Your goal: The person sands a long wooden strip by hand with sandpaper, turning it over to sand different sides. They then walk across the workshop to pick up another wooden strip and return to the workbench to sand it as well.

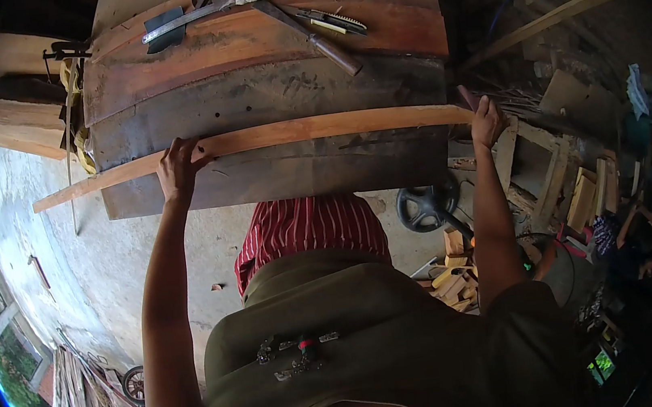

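A long, slim, slightly curved wooden strip (309, 129) lies across the near part of the workbench, its left end reaching past the bench edge. My left hand (179, 168) is closed around the strip left of its middle, fingers curled over it. At the strip's right end is my right hand (487, 122), its fingers closed. A small reddish-brown flat piece (466, 97) sticks up beside the right fingers; I cannot make out what it is. Farther back lie a handsaw-like blade with a wooden handle (334, 54), a metal ruler (185, 20) and a dark cutter-like tool (336, 20).
The workbench (274, 179) has worn, dark boards. A black handwheel (428, 203) stands below its right front edge. Wood offcuts (456, 279) are piled on the floor at right, with frames and scraps beyond. Another person (632, 239) sits at far right. Boards (15, 124) stand at left.
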`<state>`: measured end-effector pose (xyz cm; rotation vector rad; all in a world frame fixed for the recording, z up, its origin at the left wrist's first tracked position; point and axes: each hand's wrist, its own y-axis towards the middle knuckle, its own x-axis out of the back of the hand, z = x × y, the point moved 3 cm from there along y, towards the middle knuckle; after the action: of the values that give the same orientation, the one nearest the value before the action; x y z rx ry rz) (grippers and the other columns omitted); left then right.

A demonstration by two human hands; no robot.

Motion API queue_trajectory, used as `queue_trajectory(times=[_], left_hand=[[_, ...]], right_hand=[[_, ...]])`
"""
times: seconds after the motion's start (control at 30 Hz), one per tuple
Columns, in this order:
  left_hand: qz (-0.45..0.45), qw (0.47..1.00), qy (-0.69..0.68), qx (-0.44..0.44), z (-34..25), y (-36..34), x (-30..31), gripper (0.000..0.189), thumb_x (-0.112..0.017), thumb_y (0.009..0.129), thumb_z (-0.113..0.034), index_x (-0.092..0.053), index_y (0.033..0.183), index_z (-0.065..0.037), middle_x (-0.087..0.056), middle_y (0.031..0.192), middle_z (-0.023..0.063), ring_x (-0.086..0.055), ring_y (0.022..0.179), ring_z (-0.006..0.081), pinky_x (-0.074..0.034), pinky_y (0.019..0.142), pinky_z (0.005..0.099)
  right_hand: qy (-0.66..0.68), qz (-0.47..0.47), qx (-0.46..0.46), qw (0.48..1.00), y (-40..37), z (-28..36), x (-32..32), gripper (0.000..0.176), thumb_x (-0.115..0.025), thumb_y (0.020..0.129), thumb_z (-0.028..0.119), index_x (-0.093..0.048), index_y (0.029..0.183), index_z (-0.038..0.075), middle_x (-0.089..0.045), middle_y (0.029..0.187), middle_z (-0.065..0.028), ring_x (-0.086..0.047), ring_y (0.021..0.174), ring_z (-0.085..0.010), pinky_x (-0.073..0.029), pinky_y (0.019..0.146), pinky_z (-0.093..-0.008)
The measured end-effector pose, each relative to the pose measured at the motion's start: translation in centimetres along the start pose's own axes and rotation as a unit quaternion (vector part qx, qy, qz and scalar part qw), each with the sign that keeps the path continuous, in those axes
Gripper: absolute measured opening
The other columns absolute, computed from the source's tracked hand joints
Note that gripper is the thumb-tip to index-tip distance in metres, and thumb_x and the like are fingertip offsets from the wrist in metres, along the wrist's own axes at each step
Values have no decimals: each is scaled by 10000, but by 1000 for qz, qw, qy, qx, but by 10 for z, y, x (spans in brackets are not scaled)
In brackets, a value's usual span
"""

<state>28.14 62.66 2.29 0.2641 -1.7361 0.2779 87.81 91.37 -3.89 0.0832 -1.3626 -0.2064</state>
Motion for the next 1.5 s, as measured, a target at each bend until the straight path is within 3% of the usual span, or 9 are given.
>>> queue_trajectory(times=[0.23, 0.37, 0.53, 0.63, 0.87, 1.07, 1.17, 1.3, 1.5], left_hand=[[14, 999, -31, -4, -1, -3, -4, 446, -819, 696, -297, -678, 1089, -141, -645, 1011, 48, -678, 857, 255, -556, 719, 386], [23, 1000, -17, -4, 4, -1, -9, 449, -821, 689, -290, -678, 1087, -139, -643, 1018, 49, -678, 858, 254, -557, 718, 383], [10, 999, -38, -13, 5, -1, -13, 473, -829, 668, -291, -671, 1090, -146, -638, 1016, 45, -677, 858, 254, -557, 712, 380], [25, 999, 17, -21, 2, 1, -9, 477, -824, 670, -308, -667, 1094, -155, -636, 1005, 41, -678, 854, 254, -556, 699, 378], [44, 998, 30, -33, 6, 2, -7, 475, -811, 671, -373, -666, 1073, -163, -634, 989, 36, -680, 840, 247, -556, 663, 378], [29, 997, 19, -69, 8, 6, -9, 428, -805, 686, -382, -656, 1016, -153, -616, 915, 45, -669, 842, 248, -548, 650, 377], [13, 995, 30, -96, 11, 6, -14, 427, -796, 700, -375, -648, 1039, -162, -610, 919, 50, -662, 856, 239, -546, 632, 377], [-52, 988, 33, -140, 9, 1, 0, 432, -752, 735, -422, -640, 1064, -165, -605, 953, 32, -635, 936, 243, -504, 868, 414], [-7, 951, -61, -302, 7, 7, 3, 399, -716, 778, -414, -665, 1060, -136, -589, 964, 57, -615, 922, 269, -500, 826, 405]], right_hand=[[32, 26, -162, 986, 22, -20, -6, 566, -350, 1005, 442, -671, 1120, -11, -663, 1106, -253, -628, 1017, -446, -475, 896, -494], [204, -145, -266, 931, 26, -10, 18, 569, -355, 1008, 447, -680, 1063, -17, -681, 1034, -245, -633, 944, -469, -483, 836, -510], [102, -150, 118, 976, -64, 63, 19, 421, -491, 996, 406, -601, 1166, 38, -613, 1164, -196, -507, 1170, -436, -411, 948, -513], [65, -81, 82, 991, -89, 102, 28, 404, -539, 980, 388, -566, 1229, 71, -579, 1229, -176, -479, 1208, -423, -382, 1007, -517], [190, 54, 316, 928, -180, 253, 42, 385, -646, 905, 297, -589, 1238, 111, -584, 1234, -79, -493, 1224, -305, -311, 1087, -540], [103, -14, 188, 977, -106, 103, 39, 341, -546, 979, 325, -589, 1173, 49, -619, 1190, -154, -516, 1189, -428, -379, 1028, -504], [111, -33, 76, 990, -113, 116, 31, 286, -497, 1003, 312, -619, 1073, 63, -619, 1179, -191, -512, 1196, -431, -379, 1021, -521], [112, -107, 165, 974, -179, 209, 35, 312, -474, 1021, 294, -666, 1161, 93, -630, 1206, -177, -543, 1178, -400, -384, 1048, -477], [102, -81, 197, 972, -164, 208, 56, 310, -489, 1009, 286, -665, 1176, 93, -640, 1182, -168, -570, 1130, -379, -407, 1011, -464]])
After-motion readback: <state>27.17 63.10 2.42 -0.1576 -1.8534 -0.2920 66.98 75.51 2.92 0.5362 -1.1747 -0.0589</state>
